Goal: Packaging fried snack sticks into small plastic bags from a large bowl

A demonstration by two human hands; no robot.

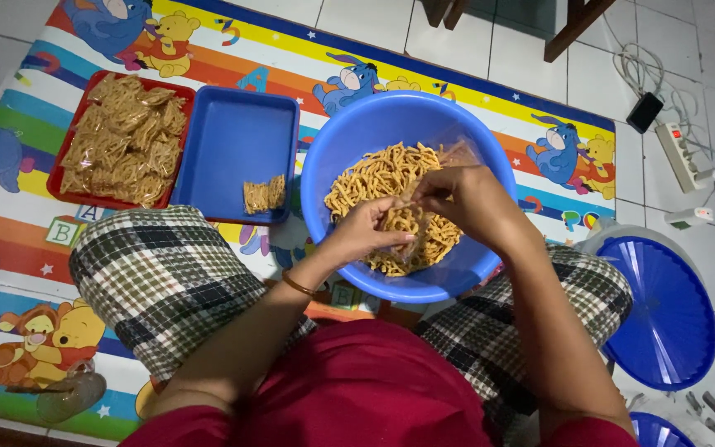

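Note:
A big blue basin [333, 141] full of thin yellow snack sticks [374, 178] sits on the mat in front of my crossed legs. Over it, my left hand [370, 228] and my right hand [461, 199] together hold a small clear plastic bag of snack sticks [403, 223]; both pinch its top edge. A gold bangle is on my left wrist. A blue tray [233, 141] to the left holds two filled small bags [264, 195]. Beside it a red tray [72, 141] is heaped with several filled bags.
A colourful cartoon mat [26, 248] covers the tiled floor. Round blue lids [664, 306] lie at the right. A white power strip [682, 155] with a black adapter and cables lies at the far right. Wooden furniture legs [573, 29] stand at the top.

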